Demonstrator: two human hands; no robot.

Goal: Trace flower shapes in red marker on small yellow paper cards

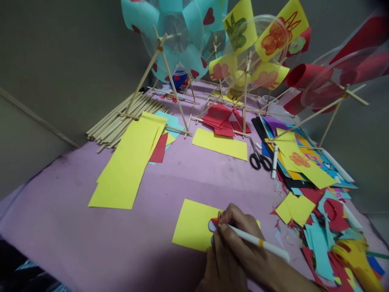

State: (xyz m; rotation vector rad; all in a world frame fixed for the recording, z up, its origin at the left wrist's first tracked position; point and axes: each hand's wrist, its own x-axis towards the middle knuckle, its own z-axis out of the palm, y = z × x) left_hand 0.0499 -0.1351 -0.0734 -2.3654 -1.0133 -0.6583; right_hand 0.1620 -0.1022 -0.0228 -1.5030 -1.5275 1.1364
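Observation:
A yellow paper rectangle (pixel 190 223) lies on the table close in front of me. My right hand (pixel 243 231) grips a white marker (pixel 258 240) with an orange band, its tip end down at a small red and pale cutout (pixel 213 225) with a dark outline on the paper. The fingers of my left hand (pixel 223 263) are pressed together, pinning that cutout against the sheet. Both hands touch each other and hide much of the cutout, so its full shape cannot be made out.
Long yellow strips (pixel 127 162) and a pile of wooden sticks (pixel 121 121) lie left. Black-handled scissors (pixel 259 159) and a capped marker (pixel 274 162) rest centre right. Paper scraps (pixel 322 239) cover the right side. Stick-framed paper pinwheels (pixel 179 36) stand behind.

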